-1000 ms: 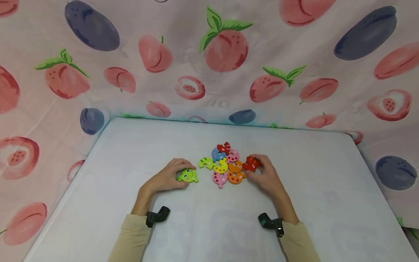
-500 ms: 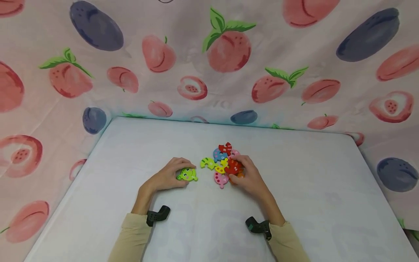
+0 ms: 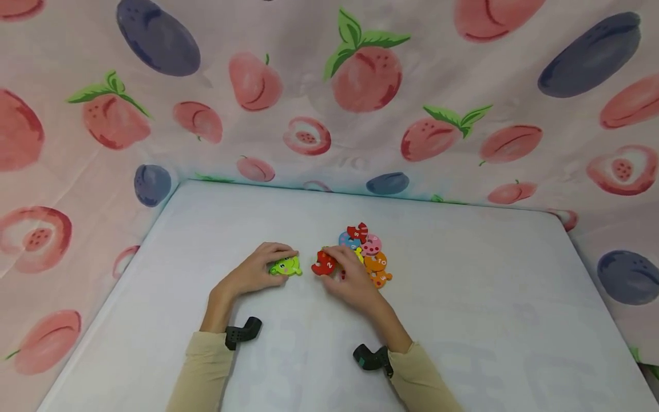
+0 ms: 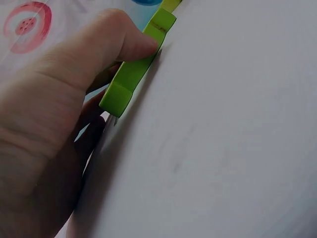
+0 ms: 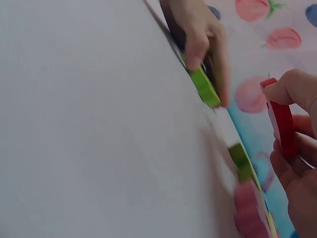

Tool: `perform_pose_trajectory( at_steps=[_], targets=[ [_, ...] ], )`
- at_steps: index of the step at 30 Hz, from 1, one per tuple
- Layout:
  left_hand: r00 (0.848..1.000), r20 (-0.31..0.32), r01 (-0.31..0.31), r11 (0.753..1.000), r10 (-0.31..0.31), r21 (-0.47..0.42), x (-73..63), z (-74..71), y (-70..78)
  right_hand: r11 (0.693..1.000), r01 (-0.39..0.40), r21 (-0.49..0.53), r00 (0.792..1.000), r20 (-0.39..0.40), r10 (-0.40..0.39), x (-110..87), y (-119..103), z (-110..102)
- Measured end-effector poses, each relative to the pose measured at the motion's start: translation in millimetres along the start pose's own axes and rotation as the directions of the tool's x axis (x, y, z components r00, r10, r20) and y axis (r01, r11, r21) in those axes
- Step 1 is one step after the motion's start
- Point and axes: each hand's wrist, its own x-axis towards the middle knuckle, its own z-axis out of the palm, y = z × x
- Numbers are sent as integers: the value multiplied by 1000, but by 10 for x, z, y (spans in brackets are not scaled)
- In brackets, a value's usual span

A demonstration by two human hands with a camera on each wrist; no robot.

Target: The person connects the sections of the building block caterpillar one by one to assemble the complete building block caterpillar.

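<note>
My left hand (image 3: 249, 272) grips a lime-green puzzle piece (image 3: 286, 266) with a smiling face, thumb and fingers on opposite edges. In the left wrist view that piece is seen edge-on, low over the white tabletop, with a shadow beside it. Between thumb and fingers, my right hand (image 3: 355, 283) pinches a red puzzle piece (image 3: 323, 264) marked 2. The right wrist view shows the red piece raised above the table. It is just right of the green face piece, with a gap between them. A striped green piece (image 5: 241, 158) is mostly hidden from the head view by my right hand.
Right of and behind my right hand lies a cluster of numbered pieces: orange (image 3: 375, 261), pink (image 3: 371, 245), blue (image 3: 347, 238) and a red one (image 3: 357, 232) on the far side. The white table (image 3: 489, 286) meets a fruit-print cloth (image 3: 329, 143) at the back.
My right hand has carried the red piece leftward from the cluster's right side, over the other pieces, to near the green face piece. The left hand has shifted slightly left and away, still holding its piece.
</note>
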Motion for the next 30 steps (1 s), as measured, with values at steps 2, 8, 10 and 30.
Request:
perform_pose_trajectory(
  at_steps=[2,8,10,30],
  targets=[
    [1000,-1,3,1000,-3,-4,-7,-15,-23,1000,5,15,1000,14,-5,29,-52,99],
    [1000,-11,-11,996,10,-84,-28,-47,-76,999,-52,15,998,21,52,67,-124,348],
    [1000,-12,-10,994,9,-109,-35,-52,-86,998,-66,-3,998,17,66,76,-123,419],
    [1000,-26,4,995,-7,-105,-40,-45,-130,995,50,-84,997,-47,-54,157,-73,598]
  ],
)
